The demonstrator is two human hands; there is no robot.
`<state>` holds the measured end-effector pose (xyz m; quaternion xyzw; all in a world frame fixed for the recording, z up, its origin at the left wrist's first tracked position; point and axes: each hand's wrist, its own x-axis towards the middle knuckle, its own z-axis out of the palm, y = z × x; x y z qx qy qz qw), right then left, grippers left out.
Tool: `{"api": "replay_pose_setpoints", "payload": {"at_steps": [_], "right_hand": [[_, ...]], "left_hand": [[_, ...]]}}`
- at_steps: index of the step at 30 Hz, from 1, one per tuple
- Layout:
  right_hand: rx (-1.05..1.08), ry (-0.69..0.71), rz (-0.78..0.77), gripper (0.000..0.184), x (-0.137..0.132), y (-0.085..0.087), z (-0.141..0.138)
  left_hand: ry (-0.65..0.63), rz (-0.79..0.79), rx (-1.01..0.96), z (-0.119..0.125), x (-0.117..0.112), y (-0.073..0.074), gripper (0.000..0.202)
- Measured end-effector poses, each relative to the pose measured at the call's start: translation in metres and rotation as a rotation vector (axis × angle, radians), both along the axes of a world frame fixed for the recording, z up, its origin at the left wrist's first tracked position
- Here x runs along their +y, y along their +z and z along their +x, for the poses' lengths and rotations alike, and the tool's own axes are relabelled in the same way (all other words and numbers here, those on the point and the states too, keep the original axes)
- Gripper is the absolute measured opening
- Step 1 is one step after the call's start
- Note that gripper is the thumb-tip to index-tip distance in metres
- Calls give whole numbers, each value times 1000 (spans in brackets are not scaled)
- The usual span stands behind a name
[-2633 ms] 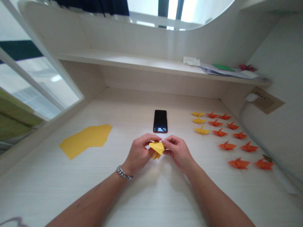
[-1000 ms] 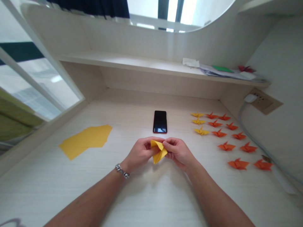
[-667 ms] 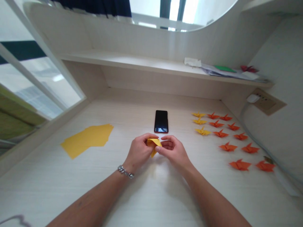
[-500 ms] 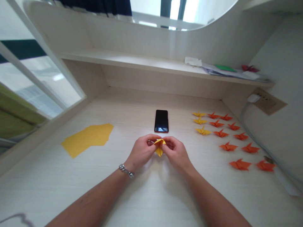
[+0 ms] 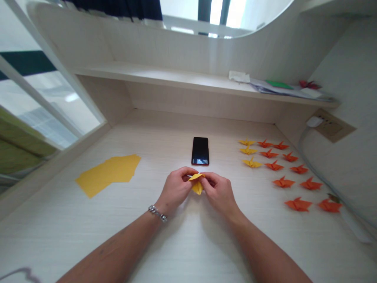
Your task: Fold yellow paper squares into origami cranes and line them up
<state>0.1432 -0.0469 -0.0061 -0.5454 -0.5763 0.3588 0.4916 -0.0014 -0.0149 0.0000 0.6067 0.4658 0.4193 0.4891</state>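
Observation:
A small folded yellow paper piece (image 5: 197,184) is pinched between both my hands just above the pale wooden desk (image 5: 182,243). My left hand (image 5: 176,189), with a metal bracelet on its wrist, grips the piece's left side with closed fingers. My right hand (image 5: 219,191) pinches its right side, thumb and fingers pressed together. Most of the paper is hidden between my fingers.
A black phone (image 5: 200,150) lies flat just beyond my hands. Yellow paper sheets (image 5: 109,173) lie to the left. Several folded orange (image 5: 282,182) and three yellow paper figures (image 5: 251,162) sit in rows to the right. A shelf (image 5: 182,78) holds papers; a wall socket (image 5: 330,125) with a cable is on the right.
The yellow piece has been turned and folded tighter between my fingers; less of it shows now than before. My hands have stayed in the same spot on the desk.

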Motion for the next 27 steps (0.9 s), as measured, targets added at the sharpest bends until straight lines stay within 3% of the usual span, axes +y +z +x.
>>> {"api": "replay_pose_setpoints", "payload": {"at_steps": [13,18,27], "right_hand": [[673,118,-297,26,8,-1,6],[689,128,-347,31,8,-3,7],[547,89,-249,32,10,-8,6]], "left_hand": [[60,-74,-134,1,0,4,35],[21,-79,-139,2,-2,4,32],[-37,-66,-87,2,-5,5,24]]}}
